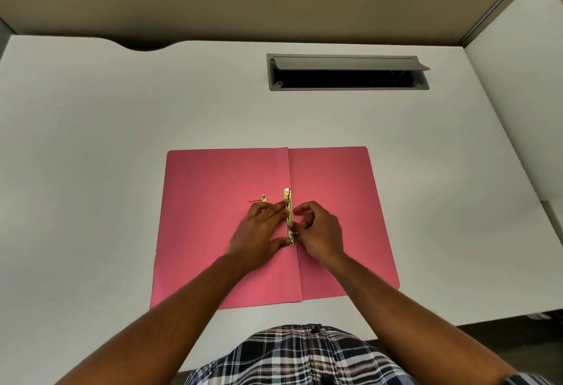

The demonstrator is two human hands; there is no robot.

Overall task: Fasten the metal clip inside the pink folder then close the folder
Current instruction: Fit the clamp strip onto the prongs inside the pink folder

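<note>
While pink folder (268, 226) open, metal clip (288, 217) between left hand (259, 232) and right hand (320, 232).

Single head-worn view, looking forward and down

The wide lens faces steeply onto the white table (122, 141) from close above, the wearer's own forearms entering at the bottom edge.

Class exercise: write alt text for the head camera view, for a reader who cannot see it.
Two hands work a brass metal clip along the crease of an open pink folder on a white desk: the left hand presses it flat while the right hand pinches its near end.
</note>
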